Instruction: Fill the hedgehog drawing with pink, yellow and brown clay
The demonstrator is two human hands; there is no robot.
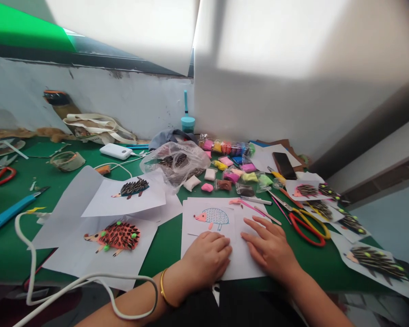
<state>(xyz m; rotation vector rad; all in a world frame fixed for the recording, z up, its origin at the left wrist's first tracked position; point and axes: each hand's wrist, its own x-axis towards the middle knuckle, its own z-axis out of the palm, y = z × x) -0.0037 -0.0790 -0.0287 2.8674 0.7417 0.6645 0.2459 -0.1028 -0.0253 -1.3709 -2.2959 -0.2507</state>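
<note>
A white sheet [240,268] lies on the green table in front of me, bearing a hedgehog drawing [216,217] with a blue dotted body and a pink clay face and foot. My left hand [207,254] rests on the sheet's lower left part, its fingers curled together; whatever they hold, if anything, is hidden. On the sheet's right side lies my right hand [271,245], fingers spread, holding nothing. Just beyond it are pink clay strips [255,209], a thin tool and a white pen [256,200].
Bagged coloured clay [231,176] and a plastic bag of seeds [175,163] sit behind the sheet. Red-yellow scissors [308,227] and a phone [284,165] are right. Finished hedgehog pictures [114,236] flank both sides. A white cable [32,268] loops over my left forearm.
</note>
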